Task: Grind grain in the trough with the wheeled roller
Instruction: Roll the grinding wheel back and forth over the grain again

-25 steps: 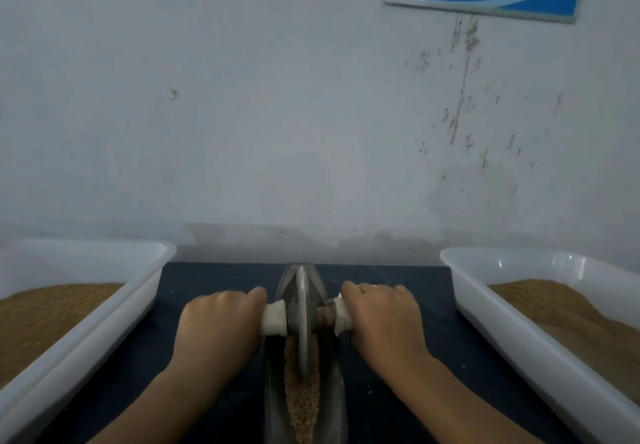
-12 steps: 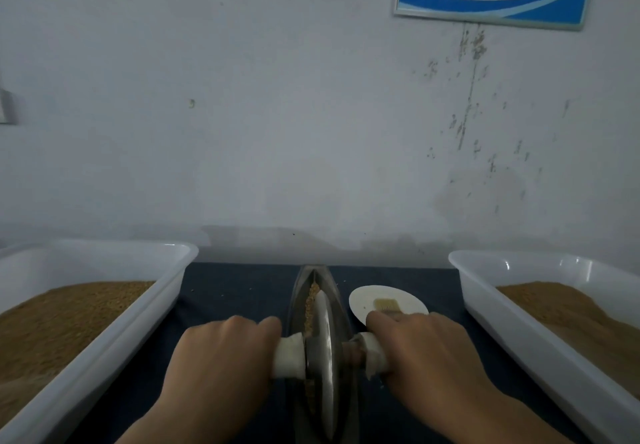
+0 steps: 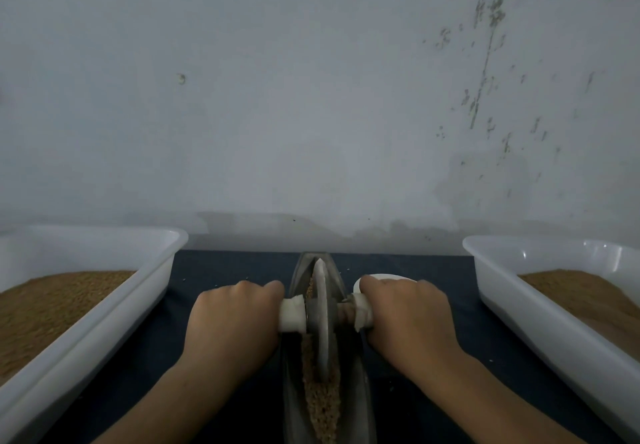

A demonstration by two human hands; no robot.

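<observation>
A narrow grey metal trough (image 3: 363,395) runs away from me down the middle of a dark blue cloth. Brown grain (image 3: 323,405) lies along its groove. The roller's grey metal wheel (image 3: 322,319) stands upright in the groove, in the far half of the trough. A white-wrapped handle sticks out on each side of the wheel. My left hand (image 3: 232,322) grips the left handle (image 3: 291,315). My right hand (image 3: 408,315) grips the right handle (image 3: 362,312).
A white plastic tray (image 3: 152,281) with brown grain stands at the left, and a second one (image 3: 498,298) at the right. A small white dish (image 3: 381,276) peeks out behind my right hand. A grey wall rises just behind the table.
The wheel rolled toward me half a second ago and has now rolled back away along the trough, both hands still on the handles. The white dish is mostly covered again by my right hand.
</observation>
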